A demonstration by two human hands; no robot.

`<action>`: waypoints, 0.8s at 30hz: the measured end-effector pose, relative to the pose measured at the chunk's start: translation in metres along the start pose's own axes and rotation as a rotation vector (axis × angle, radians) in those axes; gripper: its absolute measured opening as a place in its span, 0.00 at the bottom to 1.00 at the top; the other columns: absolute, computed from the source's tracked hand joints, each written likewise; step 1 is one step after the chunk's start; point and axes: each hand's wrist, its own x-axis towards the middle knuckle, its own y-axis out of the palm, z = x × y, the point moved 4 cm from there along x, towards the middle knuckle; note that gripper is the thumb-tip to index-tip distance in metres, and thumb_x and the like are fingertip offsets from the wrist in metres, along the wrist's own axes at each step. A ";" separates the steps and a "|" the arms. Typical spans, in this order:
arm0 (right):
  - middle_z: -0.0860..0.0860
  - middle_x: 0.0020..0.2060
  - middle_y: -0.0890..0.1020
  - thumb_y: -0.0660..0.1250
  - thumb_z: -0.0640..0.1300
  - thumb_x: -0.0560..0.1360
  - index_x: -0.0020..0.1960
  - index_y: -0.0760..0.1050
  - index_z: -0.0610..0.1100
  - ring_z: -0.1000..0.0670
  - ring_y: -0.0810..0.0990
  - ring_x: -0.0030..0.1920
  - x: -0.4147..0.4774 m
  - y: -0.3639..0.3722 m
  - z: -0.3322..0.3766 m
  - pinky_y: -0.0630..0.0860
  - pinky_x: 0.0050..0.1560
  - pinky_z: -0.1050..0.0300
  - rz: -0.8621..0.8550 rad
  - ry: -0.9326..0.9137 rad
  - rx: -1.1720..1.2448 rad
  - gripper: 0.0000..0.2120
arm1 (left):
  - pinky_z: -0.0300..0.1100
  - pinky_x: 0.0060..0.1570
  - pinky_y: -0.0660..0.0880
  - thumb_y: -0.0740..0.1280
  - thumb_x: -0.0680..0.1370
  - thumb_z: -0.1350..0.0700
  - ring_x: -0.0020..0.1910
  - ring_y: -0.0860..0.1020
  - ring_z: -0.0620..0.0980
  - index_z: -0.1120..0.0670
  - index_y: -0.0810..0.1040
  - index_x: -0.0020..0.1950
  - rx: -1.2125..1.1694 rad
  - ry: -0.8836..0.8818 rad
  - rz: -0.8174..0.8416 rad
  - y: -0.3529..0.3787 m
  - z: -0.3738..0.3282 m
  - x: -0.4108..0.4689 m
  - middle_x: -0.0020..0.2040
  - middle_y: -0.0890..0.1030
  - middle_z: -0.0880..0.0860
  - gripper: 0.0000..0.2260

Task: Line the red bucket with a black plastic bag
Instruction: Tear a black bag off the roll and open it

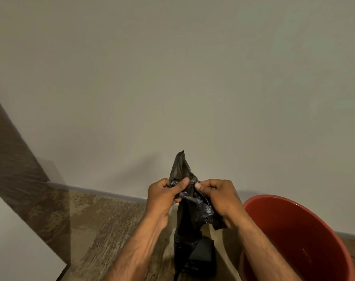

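no text, label, brand, number or sign can be read anywhere in the view.

light: dim, warm, yellowish indoor cast. wall [172, 78]: evenly lit, grainy, soft grey shadow low behind the black bag [180, 167]. floor [111, 220]: mottled, smeared by blur at left. edges: wide-angle bending, skirting line curved. no glare.
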 end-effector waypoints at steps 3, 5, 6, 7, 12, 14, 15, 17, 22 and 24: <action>0.44 0.37 0.88 0.71 0.41 0.76 0.48 0.82 0.45 0.45 0.87 0.39 0.004 -0.016 0.000 0.81 0.39 0.55 -0.094 0.020 0.141 0.02 | 0.38 0.35 0.78 0.80 0.61 0.47 0.38 0.85 0.47 0.57 0.81 0.41 0.057 0.004 0.009 -0.018 -0.001 0.004 0.40 0.88 0.54 0.18; 0.43 0.36 0.87 0.67 0.40 0.78 0.51 0.78 0.48 0.45 0.86 0.36 0.008 -0.030 0.001 0.79 0.35 0.56 -0.148 0.002 0.121 0.04 | 0.39 0.37 0.78 0.78 0.67 0.47 0.41 0.86 0.47 0.58 0.81 0.45 0.133 0.021 0.018 -0.032 -0.002 0.010 0.42 0.88 0.55 0.17; 0.42 0.36 0.86 0.65 0.39 0.79 0.49 0.78 0.48 0.45 0.84 0.35 0.010 -0.037 0.002 0.77 0.34 0.57 -0.166 -0.006 0.101 0.06 | 0.40 0.37 0.78 0.77 0.70 0.50 0.42 0.87 0.48 0.58 0.80 0.47 0.164 0.035 0.015 -0.039 -0.003 0.014 0.43 0.88 0.55 0.15; 0.42 0.38 0.85 0.62 0.37 0.80 0.46 0.80 0.47 0.46 0.82 0.35 0.013 -0.043 0.003 0.75 0.34 0.57 -0.177 -0.004 0.074 0.10 | 0.41 0.36 0.78 0.76 0.72 0.53 0.41 0.87 0.50 0.57 0.79 0.49 0.185 0.053 0.008 -0.046 -0.005 0.018 0.43 0.88 0.56 0.12; 0.42 0.40 0.86 0.69 0.44 0.72 0.42 0.85 0.36 0.45 0.82 0.38 0.025 -0.048 0.013 0.80 0.42 0.52 -0.134 0.136 0.052 0.11 | 0.41 0.29 0.74 0.70 0.78 0.63 0.29 0.81 0.49 0.53 0.66 0.49 0.475 0.184 0.103 -0.060 -0.033 0.039 0.41 0.83 0.58 0.12; 0.42 0.35 0.85 0.75 0.48 0.67 0.40 0.83 0.35 0.46 0.81 0.34 0.028 -0.051 0.030 0.80 0.40 0.51 -0.185 0.095 -0.143 0.15 | 0.41 0.30 0.72 0.68 0.78 0.66 0.29 0.81 0.47 0.55 0.69 0.46 0.682 0.257 0.190 -0.057 -0.059 0.043 0.39 0.83 0.58 0.09; 0.43 0.35 0.85 0.76 0.46 0.66 0.39 0.83 0.37 0.46 0.82 0.35 0.030 -0.052 0.045 0.80 0.40 0.52 -0.225 0.027 -0.264 0.11 | 0.41 0.32 0.71 0.66 0.77 0.69 0.28 0.80 0.45 0.55 0.72 0.43 0.748 0.290 0.229 -0.054 -0.076 0.042 0.36 0.82 0.56 0.10; 0.43 0.41 0.86 0.72 0.38 0.68 0.44 0.85 0.40 0.43 0.84 0.43 0.030 -0.053 0.083 0.77 0.45 0.54 -0.306 -0.165 -0.458 0.06 | 0.38 0.31 0.71 0.64 0.74 0.74 0.26 0.79 0.42 0.56 0.78 0.40 0.817 0.381 0.255 -0.048 -0.117 0.037 0.32 0.81 0.52 0.14; 0.49 0.61 0.79 0.66 0.37 0.73 0.65 0.76 0.45 0.50 0.80 0.53 -0.012 -0.069 0.158 0.74 0.50 0.70 -0.678 -0.848 -0.400 0.21 | 0.23 0.38 0.69 0.64 0.71 0.68 0.33 0.79 0.37 0.51 0.84 0.49 0.788 1.050 -0.161 -0.053 -0.192 -0.012 0.40 0.83 0.48 0.16; 0.50 0.64 0.75 0.63 0.35 0.75 0.67 0.73 0.44 0.53 0.77 0.57 -0.040 -0.065 0.141 0.73 0.55 0.72 -0.830 -1.057 -0.396 0.21 | 0.24 0.49 0.70 0.65 0.75 0.64 0.45 0.77 0.34 0.54 0.82 0.56 0.851 1.397 -0.329 -0.057 -0.172 -0.036 0.49 0.81 0.48 0.12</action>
